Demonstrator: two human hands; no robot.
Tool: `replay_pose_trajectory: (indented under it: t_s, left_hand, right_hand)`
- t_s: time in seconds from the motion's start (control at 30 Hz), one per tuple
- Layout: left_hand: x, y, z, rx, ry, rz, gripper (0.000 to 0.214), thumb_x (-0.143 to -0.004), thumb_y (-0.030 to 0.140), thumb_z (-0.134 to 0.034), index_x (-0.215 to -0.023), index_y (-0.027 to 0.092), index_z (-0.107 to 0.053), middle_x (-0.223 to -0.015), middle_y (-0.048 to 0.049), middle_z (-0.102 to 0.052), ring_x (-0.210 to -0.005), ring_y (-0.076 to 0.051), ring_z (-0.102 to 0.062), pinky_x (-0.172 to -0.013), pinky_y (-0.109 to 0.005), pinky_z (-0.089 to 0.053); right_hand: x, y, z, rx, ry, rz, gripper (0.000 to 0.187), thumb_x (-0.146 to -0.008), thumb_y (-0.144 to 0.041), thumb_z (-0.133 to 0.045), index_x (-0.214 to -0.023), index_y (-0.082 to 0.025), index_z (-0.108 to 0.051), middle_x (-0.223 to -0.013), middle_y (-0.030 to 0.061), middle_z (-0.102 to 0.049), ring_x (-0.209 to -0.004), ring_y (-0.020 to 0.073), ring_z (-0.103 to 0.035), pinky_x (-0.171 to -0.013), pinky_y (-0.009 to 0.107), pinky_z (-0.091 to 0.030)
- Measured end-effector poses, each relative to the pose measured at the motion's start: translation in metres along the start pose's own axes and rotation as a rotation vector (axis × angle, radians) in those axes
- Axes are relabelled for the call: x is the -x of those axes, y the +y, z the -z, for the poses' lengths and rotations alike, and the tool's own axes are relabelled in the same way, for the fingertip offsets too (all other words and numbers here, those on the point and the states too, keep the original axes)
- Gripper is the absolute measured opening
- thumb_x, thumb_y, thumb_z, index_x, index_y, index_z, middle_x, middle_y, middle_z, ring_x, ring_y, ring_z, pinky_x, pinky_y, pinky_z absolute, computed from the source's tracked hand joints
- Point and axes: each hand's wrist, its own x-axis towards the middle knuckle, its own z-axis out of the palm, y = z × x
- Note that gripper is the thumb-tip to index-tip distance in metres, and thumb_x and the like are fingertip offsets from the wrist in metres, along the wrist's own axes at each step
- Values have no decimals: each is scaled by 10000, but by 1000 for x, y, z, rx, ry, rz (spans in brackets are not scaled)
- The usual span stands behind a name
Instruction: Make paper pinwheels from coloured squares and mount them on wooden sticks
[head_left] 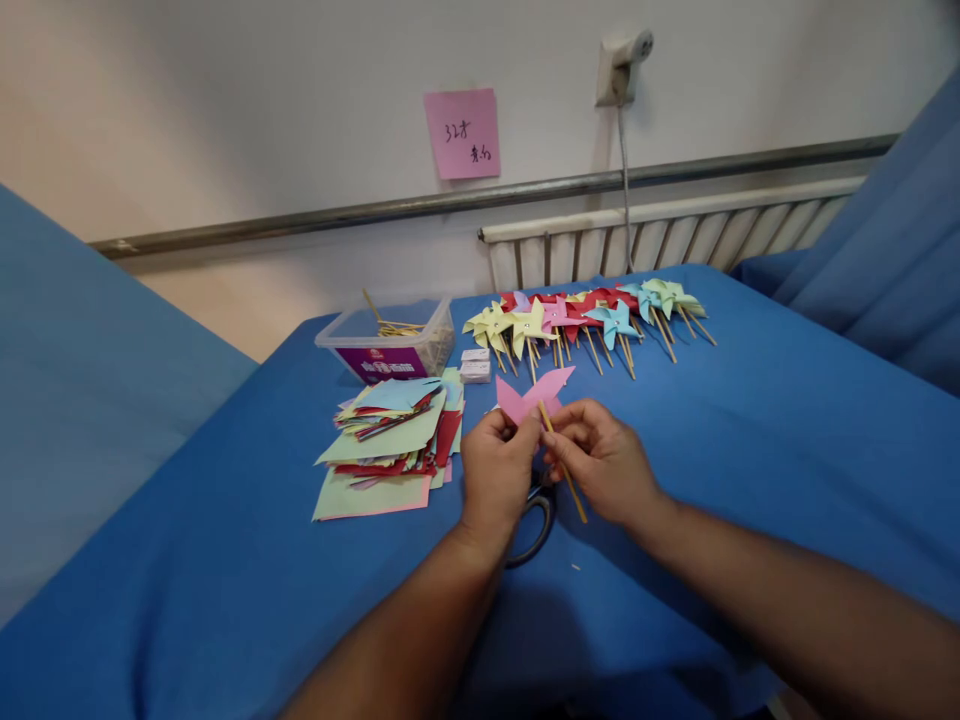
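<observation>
Between my two hands is a pink paper pinwheel (534,396) with a thin wooden stick (574,496) slanting down to the right. My left hand (498,470) is closed on the pinwheel's lower left, thumb against the spot where stick and paper meet. My right hand (606,462) pinches the stick just below the paper, fingers closed. Where the stick joins the paper is partly covered by my fingers. Beneath my hands lie scissors (541,535), one dark handle loop showing and the blades hidden.
A pile of coloured paper (386,455) lies to the left. Behind it stands a clear plastic tub (442,345) holding sticks, beside small white boxes (475,368). Finished pinwheels (559,318) lie in a row at the back of the blue-covered table (787,450), before a radiator (675,225).
</observation>
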Motion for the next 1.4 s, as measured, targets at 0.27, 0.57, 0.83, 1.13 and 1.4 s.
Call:
replay_pose_trajectory:
  t_s: [0.27,0.57,0.83,1.13,1.4]
  left_hand:
    - [3,2,0,46,17,35,304,-693,433,-718,-651,137,-663,-587,-2,-607,-546,-111,-492,-519,-230,-357]
    - [5,7,0,128,-26,69,240,-683,368,-711,-644,136,-661,-598,6,-609,-550,-103,-483,-523,-227,-363]
    - [4,7,2,165,-62,62,123,-673,259,-675,-667,137,-665,-606,13,-603,-582,-110,-509,-569,-228,-397]
    - [4,10,1,214,-149,15,152,-703,260,-696,-802,145,-688,-750,-12,-679,-690,-133,-582,-664,-237,-446]
    - [8,17,2,222,-223,-4,168,-718,260,-706,-848,157,-735,-806,-32,-708,-750,-157,-616,-710,-246,-467]
  right_hand:
    - [0,4,4,158,40,95,193,-821,-396,-644,-809,-216,-576,-638,-27,-657,-489,120,-609,-461,224,-490]
    - [-2,5,5,116,19,54,225,-813,-400,-649,-755,-208,-547,-639,-23,-661,-488,123,-614,-465,225,-471]
    - [-3,1,6,114,29,43,226,-810,-407,-649,-753,-213,-549,-624,-30,-652,-487,132,-616,-466,237,-477]
    - [-9,9,5,83,71,82,220,-827,-413,-624,-782,-207,-561,-618,-25,-637,-515,127,-588,-489,238,-453]
    - [-12,10,6,36,92,79,205,-824,-394,-630,-770,-204,-577,-625,-20,-637,-548,129,-584,-521,242,-446]
